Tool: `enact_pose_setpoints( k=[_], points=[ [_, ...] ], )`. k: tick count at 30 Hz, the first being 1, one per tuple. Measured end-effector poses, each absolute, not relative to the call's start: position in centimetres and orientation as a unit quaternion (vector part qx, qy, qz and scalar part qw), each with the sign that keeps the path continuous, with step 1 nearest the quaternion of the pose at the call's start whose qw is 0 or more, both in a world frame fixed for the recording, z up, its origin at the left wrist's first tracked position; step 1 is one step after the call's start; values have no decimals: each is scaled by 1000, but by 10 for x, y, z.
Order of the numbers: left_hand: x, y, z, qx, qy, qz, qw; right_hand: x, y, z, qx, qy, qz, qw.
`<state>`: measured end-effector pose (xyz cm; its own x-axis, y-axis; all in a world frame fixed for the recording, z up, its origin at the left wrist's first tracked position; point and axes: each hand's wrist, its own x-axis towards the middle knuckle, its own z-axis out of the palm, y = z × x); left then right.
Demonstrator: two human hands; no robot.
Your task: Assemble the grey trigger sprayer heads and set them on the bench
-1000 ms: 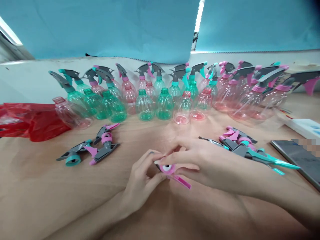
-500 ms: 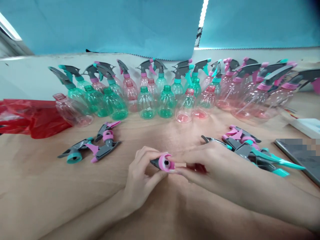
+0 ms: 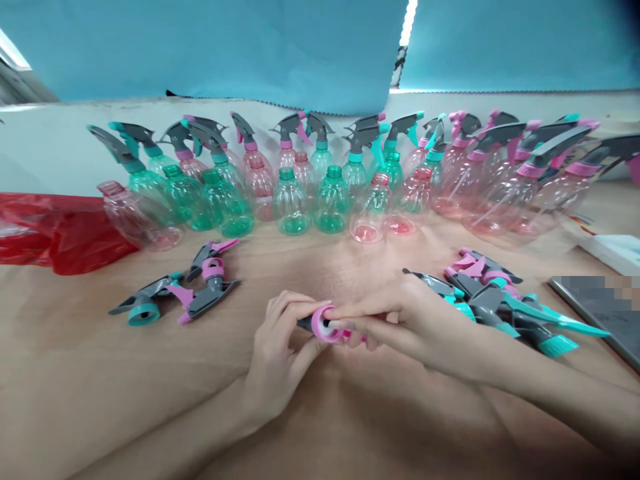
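Note:
Low in front of me, my left hand [image 3: 280, 353] grips a grey spray trigger head [image 3: 317, 325] with a pink screw collar. The collar's open end faces up towards me. My right hand [image 3: 415, 317] is closed in a pinch, its fingertips right at the collar's opening. Whether a small part sits between those fingertips is hidden. To the left lie several loose trigger heads [image 3: 213, 290], pink or teal with grey. Another pile of trigger heads [image 3: 485, 293] is partly behind my right hand and forearm.
Along the back stand rows of clear pink and green bottles [image 3: 291, 207], some uncapped, others fitted with trigger heads. A red plastic bag [image 3: 65, 233] lies at far left. On the right are a dark flat device [image 3: 590, 320] and a white box [image 3: 615, 250].
My right fingertips have shifted onto the opening of the collar, covering part of its hole. The left hand keeps its hold on the trigger head, and the view has moved slightly.

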<state>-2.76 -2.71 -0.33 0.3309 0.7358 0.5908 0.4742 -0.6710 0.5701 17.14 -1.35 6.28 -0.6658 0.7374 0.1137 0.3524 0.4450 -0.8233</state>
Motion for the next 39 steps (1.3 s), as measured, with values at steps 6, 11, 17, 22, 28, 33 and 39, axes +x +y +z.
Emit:
enact_pose_setpoints(
  k=[6, 11, 17, 22, 28, 33, 39],
  points=[
    [-27, -25, -1, 827, 350, 408, 163, 174, -11, 67, -321, -868, 317, 209],
    [-26, -25, -1, 822, 359, 401, 186, 173, -22, 68, -352, -908, 185, 135],
    [-26, -26, 1, 826, 362, 402, 159, 176, -23, 69, -347, -917, 152, 125],
    [-26, -26, 1, 831, 355, 393, 172, 176, -23, 72, -355, -912, 176, 106],
    [-25, -27, 2, 841, 332, 391, 171, 178, -21, 75, -323, -927, 161, 99],
    [-25, -29, 1, 835, 341, 387, 192, 178, -20, 78, -307, -932, 174, 85],
    [-25, -27, 1, 816, 360, 385, 236, 180, -20, 77, -305, -917, 244, 75]
  ],
)
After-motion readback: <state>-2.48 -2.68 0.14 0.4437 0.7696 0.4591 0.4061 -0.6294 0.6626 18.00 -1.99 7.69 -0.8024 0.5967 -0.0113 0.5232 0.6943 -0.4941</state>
